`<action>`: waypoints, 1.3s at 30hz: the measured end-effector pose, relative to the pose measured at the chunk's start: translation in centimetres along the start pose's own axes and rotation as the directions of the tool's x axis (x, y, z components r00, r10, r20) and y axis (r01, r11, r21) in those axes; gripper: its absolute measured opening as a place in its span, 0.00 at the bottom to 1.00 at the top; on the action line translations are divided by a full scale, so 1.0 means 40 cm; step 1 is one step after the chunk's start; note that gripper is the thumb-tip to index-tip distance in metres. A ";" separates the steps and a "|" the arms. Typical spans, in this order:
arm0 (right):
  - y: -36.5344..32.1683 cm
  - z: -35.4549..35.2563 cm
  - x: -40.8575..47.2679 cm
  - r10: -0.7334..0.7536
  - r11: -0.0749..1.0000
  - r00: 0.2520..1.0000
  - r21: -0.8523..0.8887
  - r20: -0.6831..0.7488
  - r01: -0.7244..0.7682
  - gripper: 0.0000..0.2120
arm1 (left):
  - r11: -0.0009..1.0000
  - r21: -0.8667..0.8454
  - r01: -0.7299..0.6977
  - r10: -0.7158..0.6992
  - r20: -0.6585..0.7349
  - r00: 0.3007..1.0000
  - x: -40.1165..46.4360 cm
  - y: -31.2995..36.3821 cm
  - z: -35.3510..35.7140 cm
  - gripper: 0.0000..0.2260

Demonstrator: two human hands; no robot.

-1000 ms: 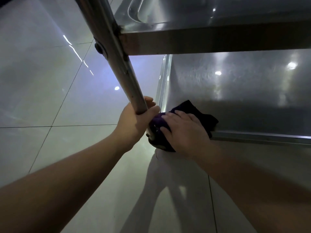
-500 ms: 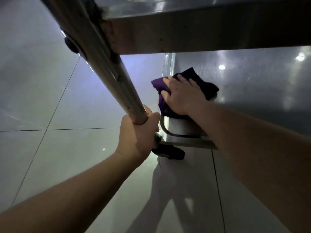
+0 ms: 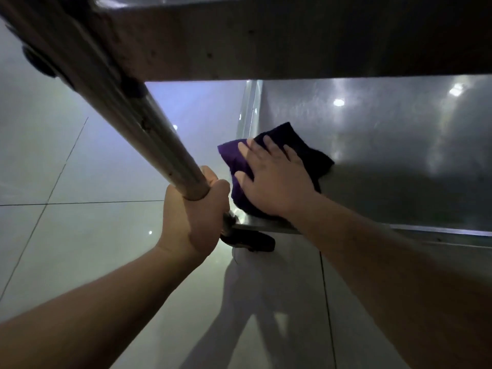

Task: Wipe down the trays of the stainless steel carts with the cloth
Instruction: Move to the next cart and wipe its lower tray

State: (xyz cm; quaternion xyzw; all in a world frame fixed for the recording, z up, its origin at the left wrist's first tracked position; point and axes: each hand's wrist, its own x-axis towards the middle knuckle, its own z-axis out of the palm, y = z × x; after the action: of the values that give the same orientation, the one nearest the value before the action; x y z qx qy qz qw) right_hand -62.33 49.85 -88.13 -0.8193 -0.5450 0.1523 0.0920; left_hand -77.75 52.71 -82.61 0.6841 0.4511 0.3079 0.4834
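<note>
A dark purple cloth point(image 3: 308, 147) lies on the near left corner of the cart's lower steel tray point(image 3: 399, 155). My right hand point(image 3: 274, 179) presses flat on the cloth with straight, spread fingers. My left hand point(image 3: 194, 217) grips the cart's slanting steel post point(image 3: 149, 134) low down, just above the tray corner. The upper tray's edge point(image 3: 292, 49) runs across the top of the view and hides the far part of the lower tray.
A black caster wheel point(image 3: 253, 242) sits under the tray corner, just below my left hand. Pale glossy floor tiles point(image 3: 80, 235) spread to the left and in front of the cart. The tray's front rim point(image 3: 439, 233) runs off to the right.
My right hand has slid the cloth from the tray's front corner further in along the left edge. The view has dropped lower under the upper tray. My left hand keeps its grip on the post.
</note>
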 end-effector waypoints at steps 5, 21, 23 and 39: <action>0.024 0.016 -0.143 -0.058 0.998 0.998 -0.034 0.031 0.059 0.29 | 0.999 -0.032 0.026 -0.026 0.007 1.000 -0.003 0.011 0.003 0.11; 0.212 -0.016 -0.259 0.414 0.907 0.888 0.003 -0.199 -0.422 0.32 | 0.998 -0.058 0.028 -0.030 -0.030 0.999 -0.019 0.012 0.006 0.08; 0.075 0.022 -0.180 0.183 0.983 0.974 -0.003 -0.132 -0.185 0.30 | 0.999 -0.048 0.014 -0.015 -0.029 0.999 -0.016 0.008 0.004 0.08; 0.629 -0.182 -0.096 0.607 0.786 0.754 0.049 -0.252 -0.617 0.30 | 0.993 -0.113 -0.036 0.033 -0.022 0.999 -0.007 -0.012 0.018 0.11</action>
State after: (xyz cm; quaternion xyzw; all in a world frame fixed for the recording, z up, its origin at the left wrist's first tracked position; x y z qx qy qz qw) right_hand -39.40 36.66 -88.72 -0.9664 -0.2337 0.0573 0.0909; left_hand -77.39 52.25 -83.30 0.6602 0.4259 0.3482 0.5113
